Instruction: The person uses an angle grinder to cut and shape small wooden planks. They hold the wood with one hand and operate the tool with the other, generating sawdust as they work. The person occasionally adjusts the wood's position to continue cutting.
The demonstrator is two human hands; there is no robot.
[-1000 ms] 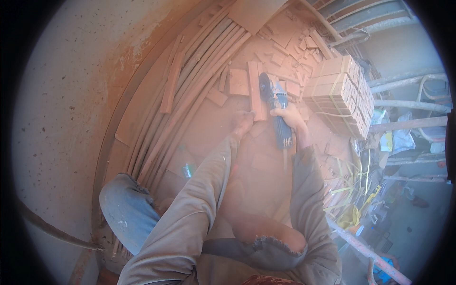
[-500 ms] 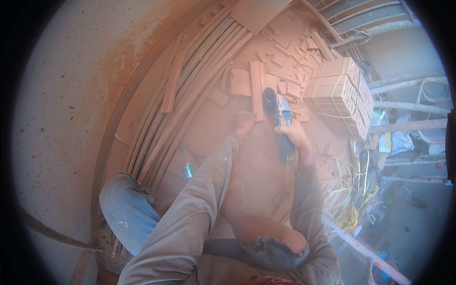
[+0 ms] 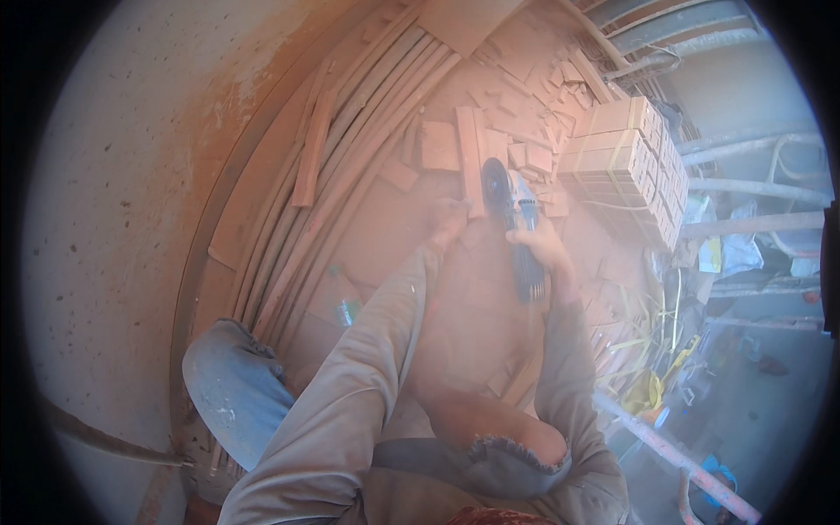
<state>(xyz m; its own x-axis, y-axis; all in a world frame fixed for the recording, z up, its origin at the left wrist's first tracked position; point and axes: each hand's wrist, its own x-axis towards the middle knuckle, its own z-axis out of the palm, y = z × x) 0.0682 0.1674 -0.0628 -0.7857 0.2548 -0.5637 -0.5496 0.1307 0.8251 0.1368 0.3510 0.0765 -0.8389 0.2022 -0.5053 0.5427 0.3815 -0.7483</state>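
Note:
My right hand (image 3: 544, 243) is wrapped round the body of an angle grinder (image 3: 522, 210). The grinder's dark disc (image 3: 495, 184) sits against the right side of a long, narrow reddish tile strip (image 3: 470, 157). At the near end of that strip is my left hand (image 3: 448, 220), its fingers closed on the strip's left edge, though dust softens their outline. Square tile pieces (image 3: 439, 146) lie just beyond, left of the strip. Haze hangs round both hands and blurs the cutting spot.
Strapped tiles (image 3: 612, 162) are stacked at right, with broken pieces (image 3: 534, 157) nearby. Long pipes or bars (image 3: 350, 157) run along the left wall. A plastic bottle (image 3: 346, 308) lies left of my left forearm. Metal frames (image 3: 744, 188) and yellow straps (image 3: 652, 389) are at right.
The dust looks thicker over the floor and right side. The disc and strip keep nearly the same place against each other; the whole view has shifted slightly.

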